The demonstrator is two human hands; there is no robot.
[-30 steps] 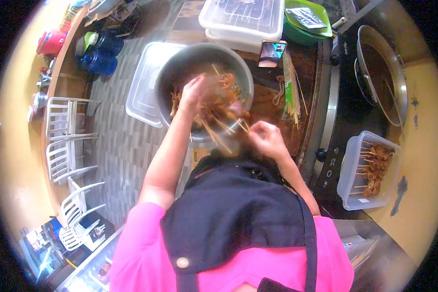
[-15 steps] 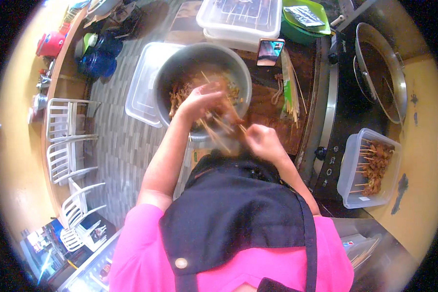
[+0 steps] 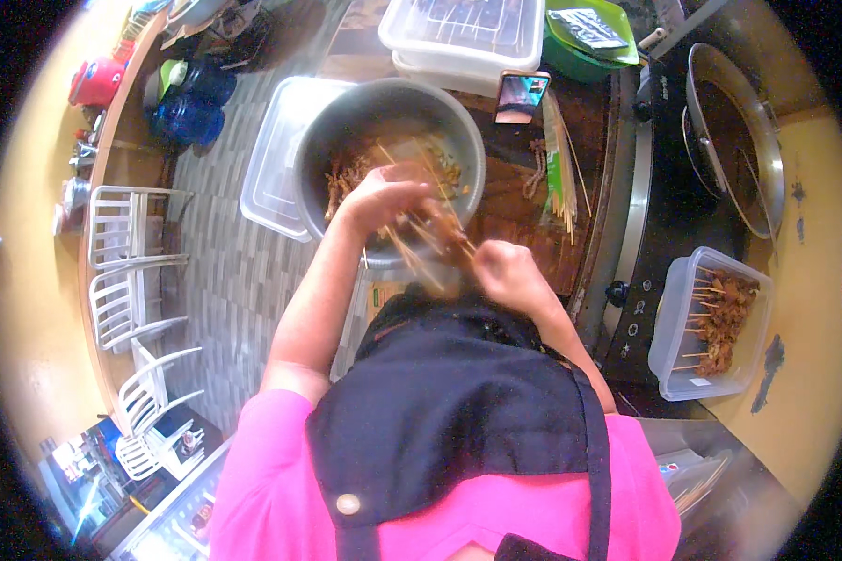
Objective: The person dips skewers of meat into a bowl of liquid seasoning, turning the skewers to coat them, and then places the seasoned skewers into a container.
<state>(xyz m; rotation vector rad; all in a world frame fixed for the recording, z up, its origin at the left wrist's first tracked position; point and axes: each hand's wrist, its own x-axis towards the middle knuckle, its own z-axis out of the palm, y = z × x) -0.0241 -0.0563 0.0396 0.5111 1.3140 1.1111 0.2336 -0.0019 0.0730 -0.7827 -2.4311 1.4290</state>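
Note:
Over a large grey pot [image 3: 474,131], my left hand [image 3: 388,198] is closed around brown meat skewers. Several of their bare sticks [image 3: 404,251] poke out below it, partly blurred. Just beyond the pot's near right rim, my right hand [image 3: 510,271] is closed on the stick end of a meat skewer [image 3: 452,229]. That skewer slants up from the right hand toward the left one, with meat along it. More sticks and brown meat [image 3: 344,182] lie inside the pot at its left, and loose bits in sauce show at the right. My left fingertips are partly hidden.
A clear lid [image 3: 271,178] lies left of the pot. A phone [image 3: 521,97] and a pack of bamboo sticks [image 3: 559,173] are to its right. Lidded boxes [image 3: 463,33] stand behind. A stove with a wide pan [image 3: 767,178] and a tub of finished skewers [image 3: 669,337] are at right.
Both hands stay almost in place. The skewer between them has shifted slightly, and its meat shows a little more plainly. The whole view has moved by a small amount.

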